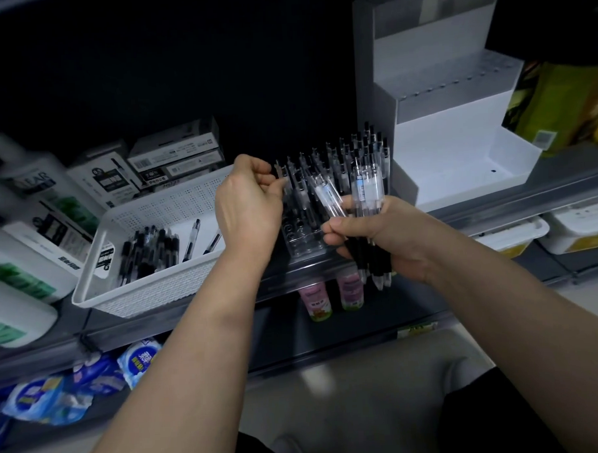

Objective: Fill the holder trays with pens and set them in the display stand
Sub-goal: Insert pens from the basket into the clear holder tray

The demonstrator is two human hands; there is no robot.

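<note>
Tray-filling step: left hand (247, 201) pinches 1 pen (282, 174) in clear holder tray (301, 241), right hand (386, 237) grips pen bundle (365, 186); next prob. needs another pen passed across

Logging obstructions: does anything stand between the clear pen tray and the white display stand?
Nothing on the shelf; the holder tray sits beside the display stand. Only the right hand, gripping a bundle of pens, hovers at that gap.

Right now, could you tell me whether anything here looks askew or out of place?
Only a small thing: one clear pen in the bunch gripped by the right hand tilts left, while the others stand nearly upright. The holder tray and display stand look undamaged.
</note>
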